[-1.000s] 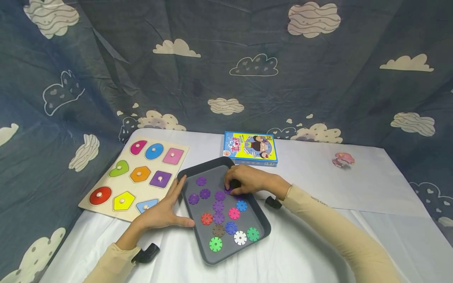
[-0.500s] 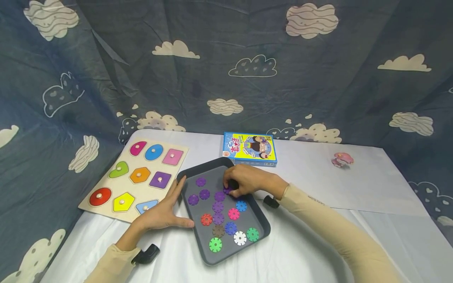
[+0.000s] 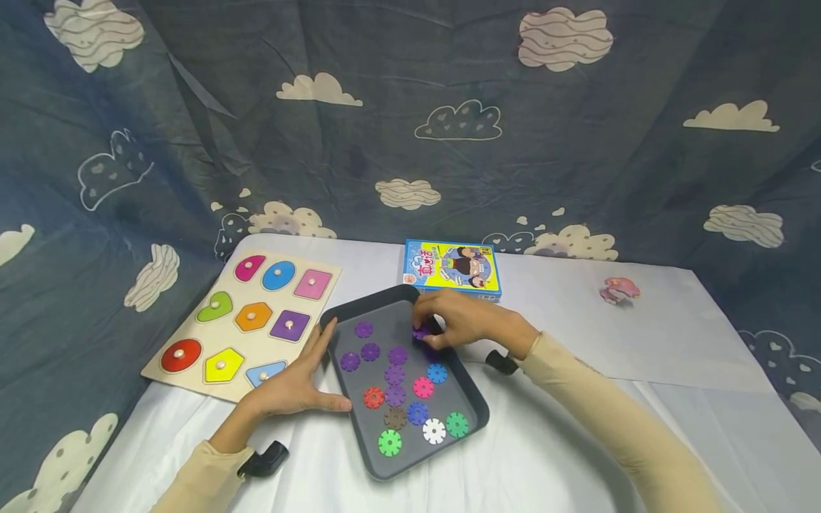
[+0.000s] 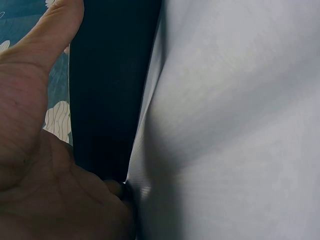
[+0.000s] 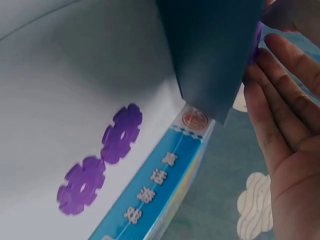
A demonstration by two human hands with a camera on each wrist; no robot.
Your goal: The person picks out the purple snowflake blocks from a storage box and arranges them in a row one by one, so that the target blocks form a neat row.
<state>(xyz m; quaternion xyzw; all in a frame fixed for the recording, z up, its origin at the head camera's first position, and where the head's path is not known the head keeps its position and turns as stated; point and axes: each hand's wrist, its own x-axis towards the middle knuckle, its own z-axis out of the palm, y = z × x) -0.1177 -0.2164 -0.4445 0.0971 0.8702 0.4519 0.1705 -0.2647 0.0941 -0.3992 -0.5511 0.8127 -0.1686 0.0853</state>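
Head view: the right hand (image 3: 452, 317) pinches a purple notched plastic disc (image 3: 420, 333), apparently mid-arrangement inside the dark-grey rectangular tray (image 3: 368, 374); the left hand (image 3: 288, 390), fingers spread, touches its edge. Placing likely calls for gentle lowering.

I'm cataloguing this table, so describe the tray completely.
The tray is dark grey, rectangular, with rounded corners and raised walls, perhaps metal or plastic. It lies slantwise on white cloth, holding notched discs of several colours. The left hand touches its left wall; the right hand pinches a purple disc by its right wall.

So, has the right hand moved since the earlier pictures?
Yes, the right hand has shifted slightly right and forward, judged against the box.
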